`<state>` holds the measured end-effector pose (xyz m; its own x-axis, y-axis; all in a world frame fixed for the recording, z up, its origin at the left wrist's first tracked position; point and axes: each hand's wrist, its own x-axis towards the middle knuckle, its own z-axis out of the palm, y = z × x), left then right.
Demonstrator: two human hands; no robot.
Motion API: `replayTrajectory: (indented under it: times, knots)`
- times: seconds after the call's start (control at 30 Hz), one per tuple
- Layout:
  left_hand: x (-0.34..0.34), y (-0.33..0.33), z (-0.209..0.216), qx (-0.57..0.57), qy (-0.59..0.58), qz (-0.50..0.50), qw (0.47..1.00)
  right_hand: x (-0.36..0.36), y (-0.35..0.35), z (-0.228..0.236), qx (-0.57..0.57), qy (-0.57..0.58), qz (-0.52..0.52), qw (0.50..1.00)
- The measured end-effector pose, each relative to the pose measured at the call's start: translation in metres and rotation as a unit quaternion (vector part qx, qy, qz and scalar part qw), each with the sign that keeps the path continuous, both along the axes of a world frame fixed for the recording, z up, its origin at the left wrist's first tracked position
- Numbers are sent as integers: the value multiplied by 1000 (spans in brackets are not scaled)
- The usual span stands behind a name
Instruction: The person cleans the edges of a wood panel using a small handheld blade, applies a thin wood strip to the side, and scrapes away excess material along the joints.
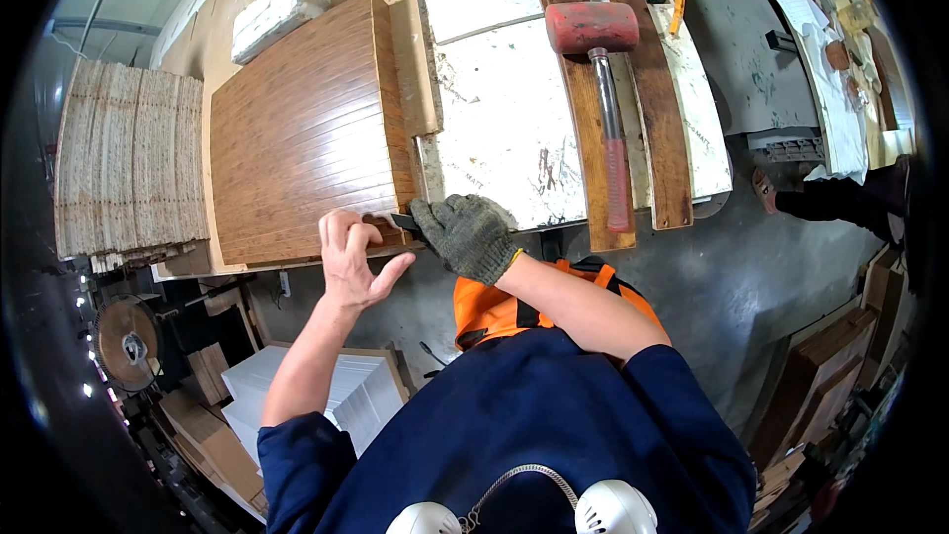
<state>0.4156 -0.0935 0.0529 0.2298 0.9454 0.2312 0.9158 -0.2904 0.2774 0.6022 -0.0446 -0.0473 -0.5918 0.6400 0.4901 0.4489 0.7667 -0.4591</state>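
Observation:
A brown wooden panel (306, 129) with grooved lines and a thick right edge lies on the left of the bench. At its near right corner, my bare left hand (354, 262) rests with fingers bent over the near edge and thumb stretched out; I see nothing gripped in it. My right hand (467, 237), in a dark grey knit glove, is closed around a small tool with a flat black end (403, 222). That black end meets the panel's corner, close to the left fingertips. The tool's handle is hidden in the glove, so its exact kind cannot be told.
A red-headed mallet (593, 28) lies across two dark wooden planks (647, 89) on the right. A white wrapped block (282, 15) sits behind the panel. Stacked boards (129, 158) stand far left. An orange-handled tool (679, 2) hangs at the back; another person's leg (840, 206) shows right.

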Motion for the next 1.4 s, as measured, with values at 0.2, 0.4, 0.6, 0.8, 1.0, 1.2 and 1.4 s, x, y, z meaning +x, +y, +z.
replayTrajectory:
  times: [0.2,0.4,0.6,0.8,1.0,1.2,1.4]
  knots:
    - [25,8,-12,-1,-45,17,999,-1,-1,1,-33,-39,12,999]
    - [28,13,-23,63,-62,40,995,2,2,6,-39,-52,24,998]
    - [28,13,-25,70,-56,40,995,1,3,8,-40,-73,24,996]
    - [30,15,-26,76,-47,39,995,-3,3,2,-55,-70,33,995]
    - [31,14,-26,68,-34,47,996,-5,5,5,-68,-75,41,994]
    - [32,15,-27,67,-23,46,996,-4,8,5,-84,-82,52,992]
    - [32,14,-27,54,-27,49,997,-5,8,6,-82,-76,50,992]
